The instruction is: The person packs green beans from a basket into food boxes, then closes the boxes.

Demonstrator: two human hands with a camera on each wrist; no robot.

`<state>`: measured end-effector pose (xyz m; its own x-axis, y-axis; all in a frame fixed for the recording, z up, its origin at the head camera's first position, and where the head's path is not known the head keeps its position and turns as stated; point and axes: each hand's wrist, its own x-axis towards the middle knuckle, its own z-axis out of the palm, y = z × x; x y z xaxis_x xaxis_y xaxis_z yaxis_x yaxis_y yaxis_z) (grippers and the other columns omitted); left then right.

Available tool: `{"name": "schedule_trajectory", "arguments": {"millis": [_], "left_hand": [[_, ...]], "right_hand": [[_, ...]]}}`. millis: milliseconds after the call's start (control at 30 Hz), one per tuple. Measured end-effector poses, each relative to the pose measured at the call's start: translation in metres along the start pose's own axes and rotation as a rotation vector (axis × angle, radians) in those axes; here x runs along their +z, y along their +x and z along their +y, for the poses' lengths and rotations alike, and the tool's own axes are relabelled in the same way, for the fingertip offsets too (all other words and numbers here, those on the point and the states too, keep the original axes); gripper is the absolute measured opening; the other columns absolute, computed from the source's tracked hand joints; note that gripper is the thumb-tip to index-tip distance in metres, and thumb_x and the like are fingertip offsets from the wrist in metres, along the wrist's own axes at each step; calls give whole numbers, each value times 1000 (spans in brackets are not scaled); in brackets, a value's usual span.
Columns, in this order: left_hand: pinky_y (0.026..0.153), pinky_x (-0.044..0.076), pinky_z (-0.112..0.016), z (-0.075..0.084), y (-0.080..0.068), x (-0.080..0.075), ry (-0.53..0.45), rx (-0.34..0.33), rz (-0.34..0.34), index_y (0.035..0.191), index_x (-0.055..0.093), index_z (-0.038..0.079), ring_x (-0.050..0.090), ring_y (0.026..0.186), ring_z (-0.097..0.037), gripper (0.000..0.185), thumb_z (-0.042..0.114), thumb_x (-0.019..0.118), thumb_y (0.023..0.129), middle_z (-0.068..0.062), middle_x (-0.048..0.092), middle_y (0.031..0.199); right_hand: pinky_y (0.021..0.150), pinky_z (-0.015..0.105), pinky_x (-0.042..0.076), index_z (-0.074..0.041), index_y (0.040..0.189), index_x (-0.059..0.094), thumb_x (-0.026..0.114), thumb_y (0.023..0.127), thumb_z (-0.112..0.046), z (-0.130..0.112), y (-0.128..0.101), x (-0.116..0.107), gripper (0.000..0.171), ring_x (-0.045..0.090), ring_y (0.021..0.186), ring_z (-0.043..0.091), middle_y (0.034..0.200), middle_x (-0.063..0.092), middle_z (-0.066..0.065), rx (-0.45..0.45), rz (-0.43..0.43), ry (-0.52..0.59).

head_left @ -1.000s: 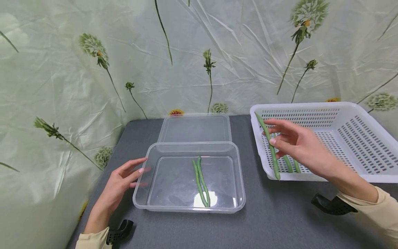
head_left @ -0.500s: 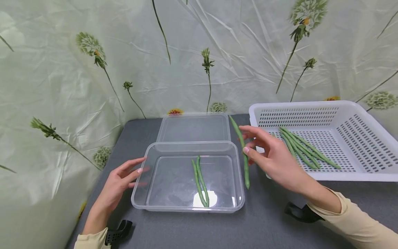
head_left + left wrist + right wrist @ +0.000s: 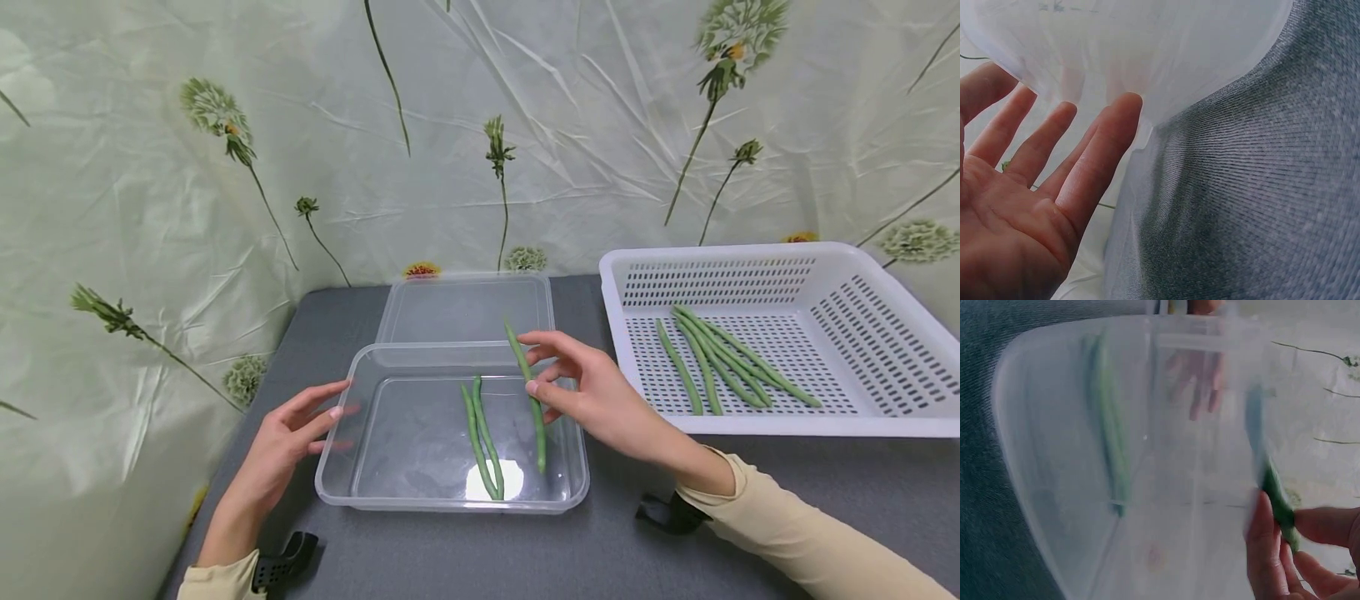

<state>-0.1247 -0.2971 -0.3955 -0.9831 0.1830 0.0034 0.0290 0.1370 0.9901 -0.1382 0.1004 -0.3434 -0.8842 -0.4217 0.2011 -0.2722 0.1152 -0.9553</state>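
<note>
Pinched between the thumb and fingers of my right hand (image 3: 592,392) is a green bean (image 3: 536,421), held over the right part of a clear plastic container (image 3: 405,504). Two more green beans (image 3: 480,442) lie side by side on the container's floor. My left hand (image 3: 281,446) is at the container's left wall, its fingers extended and partly seen through the plastic. In the left wrist view, the fingertips (image 3: 1125,106) reach the outside of that wall. The right wrist view shows the held bean's lower end between thumb and fingers, and its upper part blurred behind the plastic.
A white perforated basket (image 3: 892,421) with several green beans (image 3: 731,358) stands to the right. Behind the container lies a clear lid (image 3: 468,308) on the grey cloth-covered table (image 3: 450,558). A flower-printed sheet (image 3: 420,192) hangs at the back and left.
My right hand has carried the green bean leftward from the basket's left side to over the clear container. My left hand has stayed at the container's left wall.
</note>
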Motion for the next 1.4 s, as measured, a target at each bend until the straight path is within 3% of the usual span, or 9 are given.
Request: {"name": "schedule_trajectory", "arguments": {"millis": [267, 433, 733, 933, 1133, 1400], "left_hand": [[77, 58, -48, 0, -1, -1, -6, -1, 5, 140, 50, 0, 62, 116, -17, 42, 11, 59, 100, -2, 54, 141], [77, 58, -49, 0, -1, 0, -4, -1, 1, 140, 50, 0, 62, 116, -17, 42, 11, 59, 100, -3, 54, 142], [77, 58, -48, 1, -1, -2, -9, 3, 9, 140, 50, 0, 62, 116, -17, 42, 9, 58, 100, -2, 54, 141], [78, 58, -48, 0, -1, -1, -2, -4, 0, 141, 50, 1, 61, 118, -17, 42, 11, 58, 100, -4, 53, 143], [78, 58, -49, 1, 1, 0, -1, 3, 3, 141, 50, 1, 61, 117, -17, 43, 11, 58, 100, -4, 53, 142], [77, 58, -48, 0, 1, 0, -2, -2, 7, 140, 50, 1, 62, 116, -17, 42, 11, 59, 100, -4, 54, 142]], "right_hand": [[62, 37, 60, -14, 138, 53, 70, 91, -2, 13, 8, 16, 51, 65, 85, 18, 116, 58, 9, 2, -99, -122], [62, 41, 60, -13, 138, 53, 69, 92, -4, 17, 11, 19, 50, 64, 84, 18, 117, 58, 11, 19, -133, -121], [60, 38, 60, -15, 135, 56, 71, 91, -7, 15, 15, 19, 47, 65, 80, 18, 116, 58, 1, 64, -127, -146], [57, 37, 58, -15, 130, 60, 69, 90, -7, 15, 13, 19, 42, 67, 68, 18, 121, 61, 7, 89, -117, -191], [55, 32, 56, -19, 125, 62, 68, 90, -8, 14, 11, 18, 37, 67, 63, 16, 120, 60, 3, 68, -91, -233], [55, 33, 56, -23, 124, 62, 68, 91, -8, 17, 10, 16, 36, 68, 66, 20, 114, 59, -1, 37, -101, -185]]}}
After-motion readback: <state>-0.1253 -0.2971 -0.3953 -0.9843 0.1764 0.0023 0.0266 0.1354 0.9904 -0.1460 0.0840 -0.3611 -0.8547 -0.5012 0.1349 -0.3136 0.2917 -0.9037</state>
